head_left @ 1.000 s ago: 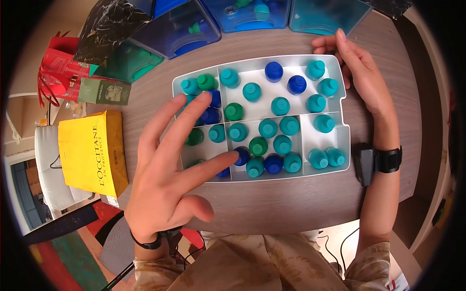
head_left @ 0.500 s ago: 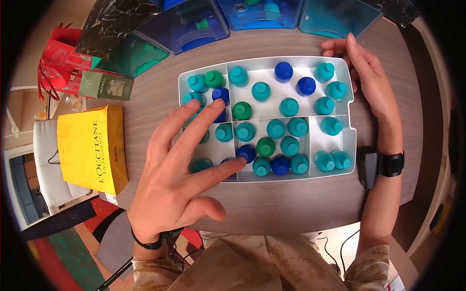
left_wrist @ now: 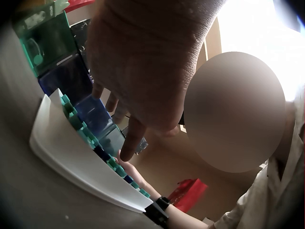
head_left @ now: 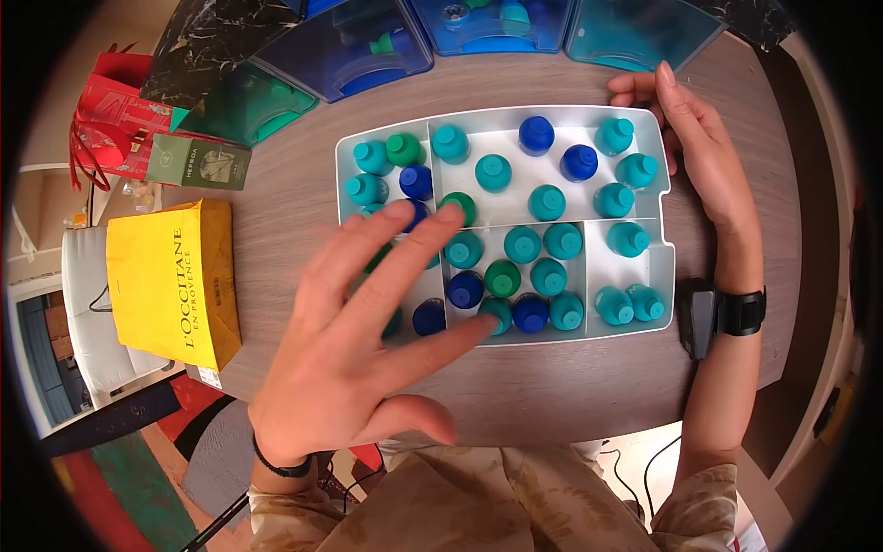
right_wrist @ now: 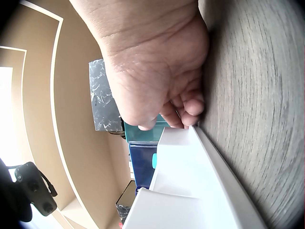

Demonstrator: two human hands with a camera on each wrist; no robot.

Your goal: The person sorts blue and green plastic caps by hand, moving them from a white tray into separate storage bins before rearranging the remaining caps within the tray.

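A white divided tray (head_left: 602,271) holds several small bottles in teal, green and dark blue. Above its left compartments hovers my left hand (head_left: 354,340), fingers spread, with nothing in its grasp. The index fingertip overlaps a teal bottle (head_left: 498,313) near the front edge, and the other fingertips overlap a green bottle (head_left: 457,210) and a blue one. Some bottles at the left are hidden under this hand. My right hand (head_left: 696,138) lies beside the tray's far right corner, fingers loosely bent. In the right wrist view, its fingertips are right at the tray's wall (right_wrist: 183,162).
Tinted bins in green (head_left: 262,106), dark blue (head_left: 345,55), blue (head_left: 487,32) and teal (head_left: 635,37) line the back of the table. On the left stand a yellow bag (head_left: 170,281), a small green box (head_left: 198,161) and a red bag (head_left: 115,124).
My left hand has slid rightward over the tray, uncovering a dark blue bottle at the left front. The head view shifted slightly earlier. My right hand stays beside the tray.
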